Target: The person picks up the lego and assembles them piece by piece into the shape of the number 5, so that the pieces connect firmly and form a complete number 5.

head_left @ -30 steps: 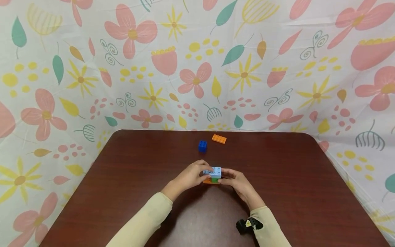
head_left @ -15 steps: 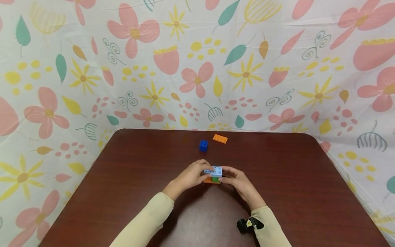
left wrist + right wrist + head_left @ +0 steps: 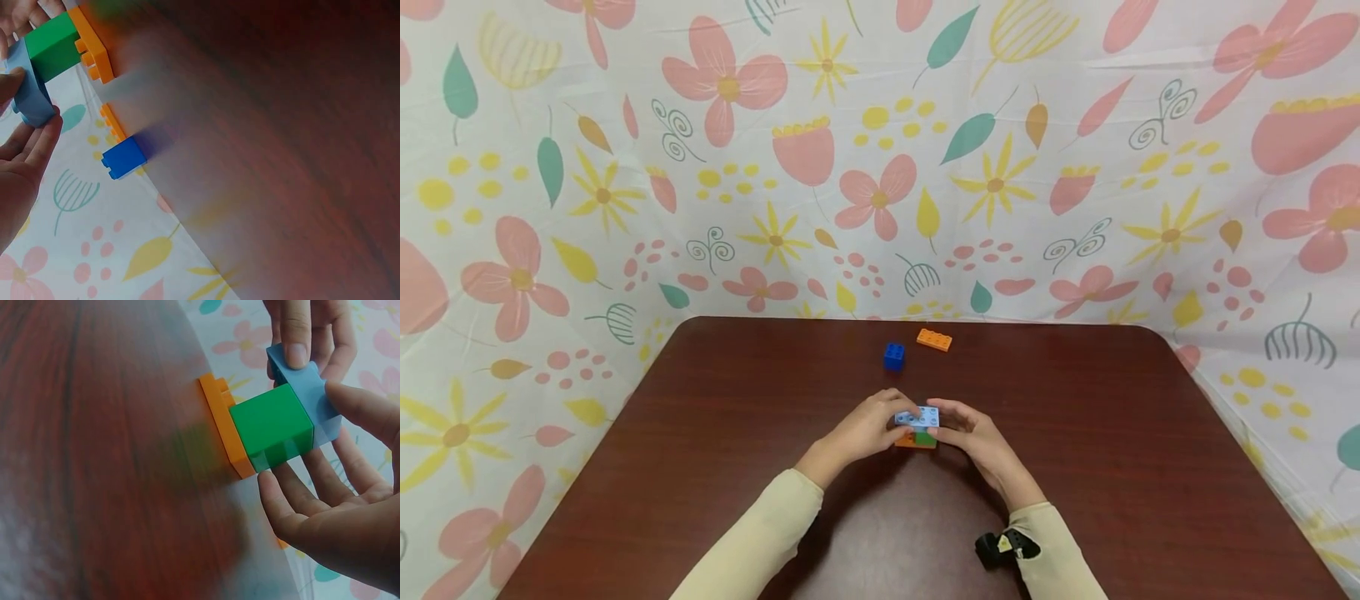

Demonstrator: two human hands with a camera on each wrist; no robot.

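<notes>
A small stack of toy building bricks stands at the middle of the table: an orange plate (image 3: 226, 428) at the bottom, a green brick (image 3: 273, 422) on one end of it, and a light blue brick (image 3: 927, 415) on top. The light blue brick juts out past the green one towards the left. My left hand (image 3: 867, 427) pinches that jutting end between thumb and fingers. From the other side my right hand (image 3: 981, 442) grips the light blue brick, its thumb on the near face and its fingers behind. Lower fingers of the right hand curl close to the green brick.
Beyond the hands a dark blue brick (image 3: 893, 357) sits on the brown table (image 3: 1097, 467). A second orange plate (image 3: 934, 339) lies behind it, near the far edge. A flower-patterned cloth (image 3: 880, 250) hangs along the back. The right wrist carries a black strapped device (image 3: 1006, 546).
My right thumb has slid up slightly, from beside the green brick to the light blue brick, and the right fingers reach a little further left. The left hand keeps its hold.
</notes>
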